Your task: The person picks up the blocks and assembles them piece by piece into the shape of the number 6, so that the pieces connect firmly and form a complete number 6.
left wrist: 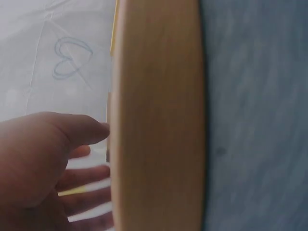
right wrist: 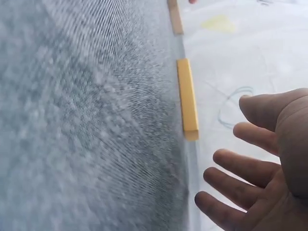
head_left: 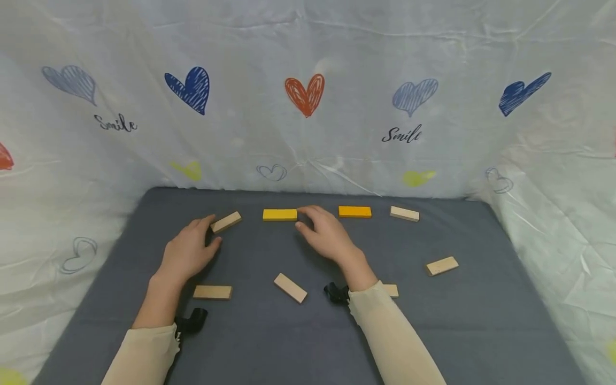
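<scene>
Left hand [head_left: 189, 251], fingers loosely parted at the plain block [head_left: 227, 222], left of centre; right hand [head_left: 329, 235] spread by the yellow block [head_left: 280, 215], near mid-frame, neither gripping; nothing stacked or joined, blocks all apart on the surface [head_left: 481, 331], right sleeve [head_left: 392, 337] partly covering another block [head_left: 392, 290], lower right

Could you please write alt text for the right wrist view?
An open right hand is near a yellow rectangular block on grey cloth. A light brown wooden block lies farther off, before a white fabric backdrop with faint drawings.
</scene>
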A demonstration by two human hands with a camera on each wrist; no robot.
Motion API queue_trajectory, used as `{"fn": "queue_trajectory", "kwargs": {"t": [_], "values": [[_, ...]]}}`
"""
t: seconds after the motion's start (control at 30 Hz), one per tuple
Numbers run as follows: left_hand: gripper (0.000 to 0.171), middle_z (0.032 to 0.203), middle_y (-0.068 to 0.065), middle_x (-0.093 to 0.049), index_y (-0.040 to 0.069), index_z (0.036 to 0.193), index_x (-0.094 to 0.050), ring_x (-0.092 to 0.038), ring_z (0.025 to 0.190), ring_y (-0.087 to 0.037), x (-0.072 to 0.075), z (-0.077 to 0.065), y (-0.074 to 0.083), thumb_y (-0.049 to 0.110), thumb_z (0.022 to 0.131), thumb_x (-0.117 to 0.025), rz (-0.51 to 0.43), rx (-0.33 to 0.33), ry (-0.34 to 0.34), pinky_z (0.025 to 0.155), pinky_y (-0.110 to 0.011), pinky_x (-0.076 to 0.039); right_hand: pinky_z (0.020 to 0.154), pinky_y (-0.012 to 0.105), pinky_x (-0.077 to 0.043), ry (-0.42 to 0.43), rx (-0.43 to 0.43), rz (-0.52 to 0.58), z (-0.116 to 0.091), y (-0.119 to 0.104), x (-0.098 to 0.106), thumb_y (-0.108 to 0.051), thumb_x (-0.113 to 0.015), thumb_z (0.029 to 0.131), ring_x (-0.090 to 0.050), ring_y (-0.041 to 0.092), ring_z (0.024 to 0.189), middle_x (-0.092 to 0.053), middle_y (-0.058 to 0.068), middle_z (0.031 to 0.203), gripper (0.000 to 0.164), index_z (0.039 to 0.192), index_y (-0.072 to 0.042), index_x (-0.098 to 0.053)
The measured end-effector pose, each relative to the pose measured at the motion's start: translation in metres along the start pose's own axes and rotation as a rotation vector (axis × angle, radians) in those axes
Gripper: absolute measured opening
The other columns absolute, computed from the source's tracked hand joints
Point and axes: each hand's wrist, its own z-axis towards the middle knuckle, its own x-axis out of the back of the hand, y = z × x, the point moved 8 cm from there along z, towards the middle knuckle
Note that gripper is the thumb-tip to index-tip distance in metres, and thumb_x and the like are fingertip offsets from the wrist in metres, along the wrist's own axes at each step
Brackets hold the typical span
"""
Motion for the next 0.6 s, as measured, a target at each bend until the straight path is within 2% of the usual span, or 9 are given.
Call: {"fn": "queue_trajectory", "kwargs": {"t": [0.13,0.23,0.33,0.43,0.53,0.6], "values": [[0.071,0.160,-0.032,-0.047,0.003,0.168,-0.041,-0.054,0.137,-0.056,0.000,0.009,-0.003,0.014,0.106,-0.072,-0.013,-0.068,-0.035,0.095,-0.080,-0.053,0.122,0.048,-0.050,0.006,0.000,0.012,0.006,0.005,-0.003,-0.031,-0.068,0.112,-0.055,0.028,0.146,-0.059,0.007,0.157,0.049,0.156,-0.011,-0.062],[0.077,0.159,-0.030,-0.048,0.006,0.171,-0.035,-0.057,0.134,-0.053,0.002,0.017,-0.002,0.002,0.103,-0.071,0.006,-0.143,-0.082,0.084,-0.068,-0.059,0.122,0.048,-0.050,0.001,0.013,0.023,0.012,0.003,-0.006,-0.029,-0.069,0.111,-0.055,0.028,0.146,-0.059,0.007,0.158,0.049,0.156,-0.011,-0.061],[0.080,0.161,-0.026,-0.048,0.010,0.173,-0.032,-0.057,0.136,-0.050,0.003,0.025,0.001,-0.008,0.102,-0.064,0.042,-0.205,-0.127,0.080,-0.059,-0.060,0.121,0.046,-0.050,-0.004,0.036,0.022,0.019,0.001,-0.011,-0.028,-0.070,0.111,-0.056,0.027,0.145,-0.059,0.007,0.157,0.050,0.157,-0.012,-0.061],[0.080,0.164,-0.023,-0.046,0.013,0.173,-0.034,-0.053,0.142,-0.049,0.001,0.033,0.006,-0.013,0.101,-0.059,0.096,-0.249,-0.151,0.089,-0.062,-0.060,0.120,0.044,-0.051,0.007,0.058,0.032,0.025,0.001,-0.015,-0.025,-0.071,0.110,-0.057,0.026,0.144,-0.061,0.006,0.156,0.049,0.155,-0.011,-0.062],[0.087,0.166,-0.022,-0.044,0.015,0.173,-0.035,-0.050,0.144,-0.051,-0.005,0.038,0.012,-0.019,0.097,-0.062,0.156,-0.292,-0.163,0.101,-0.068,-0.056,0.119,0.043,-0.052,0.023,0.070,0.051,0.028,0.003,-0.018,-0.022,-0.073,0.109,-0.059,0.026,0.142,-0.063,0.006,0.154,0.047,0.154,-0.010,-0.063],[0.092,0.166,-0.021,-0.044,0.015,0.172,-0.036,-0.051,0.143,-0.052,-0.009,0.041,0.017,-0.022,0.093,-0.066,0.193,-0.323,-0.173,0.104,-0.070,-0.055,0.119,0.042,-0.052,0.030,0.073,0.060,0.029,0.004,-0.020,-0.021,-0.073,0.109,-0.060,0.025,0.142,-0.064,0.006,0.153,0.047,0.153,-0.010,-0.064]]}}
